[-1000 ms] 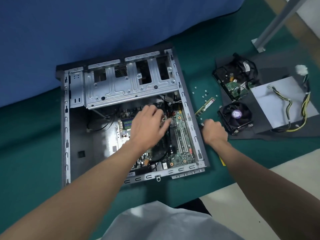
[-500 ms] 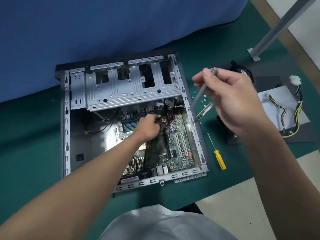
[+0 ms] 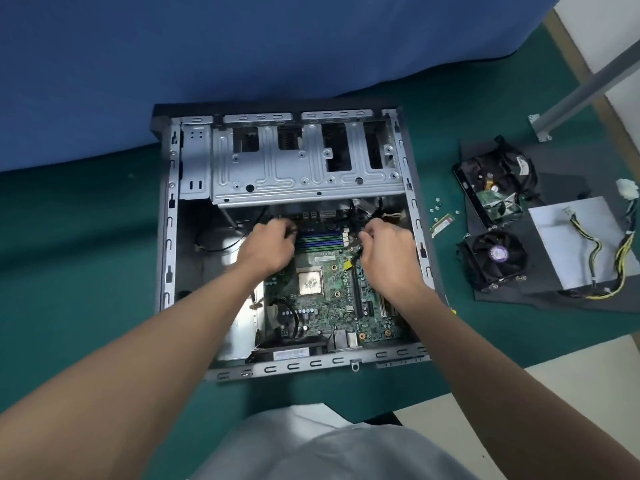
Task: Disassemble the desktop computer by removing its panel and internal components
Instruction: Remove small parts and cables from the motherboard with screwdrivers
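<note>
The open computer case (image 3: 168, 237) lies flat on the green mat, with its silver drive cage (image 3: 304, 171) at the far end. Inside it is the green motherboard (image 3: 322, 313) with a bare CPU (image 3: 310, 281) and blue-green memory slots (image 3: 320, 239). My left hand (image 3: 268, 247) is curled at the left end of those slots; its fingertips are hidden, so what it touches is unclear. My right hand (image 3: 388, 258) is closed at the right end of the slots, holding a slim screwdriver whose dark tip points down at the board.
Right of the case lie loose screws (image 3: 437, 204), a memory stick (image 3: 442, 225), a hard drive (image 3: 491, 178), a cooler fan (image 3: 495, 256) and the power supply (image 3: 581, 247) with its cables. A yellow screwdriver handle (image 3: 452, 310) shows beside my right forearm. A metal leg (image 3: 585, 88) stands far right.
My right hand picked up a slim tool from the mat, lifted it, then brought it down into the case. My left hand shifted left to the other end of the memory slots.
</note>
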